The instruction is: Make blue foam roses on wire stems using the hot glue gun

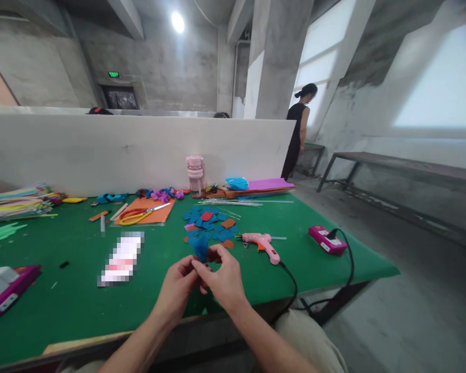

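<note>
Close together over the green table, both my hands are closed around the base of a blue petal-shaped piece (199,245), which looks like thin paper or felt. My left hand (181,280) pinches it from the left, and my right hand (224,273) has its thumb and fingers on it from the right. The lower end of the piece is hidden by my fingers. Just beyond lie several loose blue petals (205,224), mixed with a few brown petals (228,224) and a red petal (206,216). A pink glue gun (262,241) rests to the right of my hands.
Orange-handled scissors (134,214) lie on orange sheets (166,213). Purple power strips (328,241) sit at the right and left, with a black cord (352,259) running off the edge. A white partition (140,150) backs the table (151,305). A person (295,132) stands beyond it.
</note>
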A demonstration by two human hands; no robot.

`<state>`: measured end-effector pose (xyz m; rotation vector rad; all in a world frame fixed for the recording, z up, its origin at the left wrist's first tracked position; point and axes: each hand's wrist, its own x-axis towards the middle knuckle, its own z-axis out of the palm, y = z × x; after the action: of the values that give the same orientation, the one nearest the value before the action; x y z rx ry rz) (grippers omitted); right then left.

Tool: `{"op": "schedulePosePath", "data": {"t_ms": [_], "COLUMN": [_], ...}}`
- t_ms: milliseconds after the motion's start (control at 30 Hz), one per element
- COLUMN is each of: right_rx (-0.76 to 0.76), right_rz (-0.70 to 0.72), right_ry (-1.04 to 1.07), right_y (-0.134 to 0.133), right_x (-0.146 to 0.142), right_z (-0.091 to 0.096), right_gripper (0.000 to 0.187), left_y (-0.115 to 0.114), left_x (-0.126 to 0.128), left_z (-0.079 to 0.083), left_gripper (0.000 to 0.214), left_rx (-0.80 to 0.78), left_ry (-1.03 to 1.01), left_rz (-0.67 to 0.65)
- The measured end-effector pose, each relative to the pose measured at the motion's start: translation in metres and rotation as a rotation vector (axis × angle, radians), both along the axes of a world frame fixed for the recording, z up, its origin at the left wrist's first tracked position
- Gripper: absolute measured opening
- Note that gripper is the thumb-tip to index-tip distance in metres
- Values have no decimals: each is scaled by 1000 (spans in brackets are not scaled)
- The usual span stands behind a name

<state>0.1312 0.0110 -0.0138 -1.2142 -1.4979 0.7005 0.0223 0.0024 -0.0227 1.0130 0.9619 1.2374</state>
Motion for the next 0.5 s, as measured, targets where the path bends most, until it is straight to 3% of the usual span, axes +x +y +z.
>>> {"op": "schedulePosePath", "data": {"t_ms": [500], "right_rx": [-7], "right_rz": [135], "right_ry": [84], "right_y": [1], "right_x": [6], "right_z": [2], "right_gripper": [16], "left_y": [-2], "left_x": [-6], "left_z": [0], "left_gripper": [18], "left_rx": [20], "left_ry": [-29], "left_rz": [-76]}}
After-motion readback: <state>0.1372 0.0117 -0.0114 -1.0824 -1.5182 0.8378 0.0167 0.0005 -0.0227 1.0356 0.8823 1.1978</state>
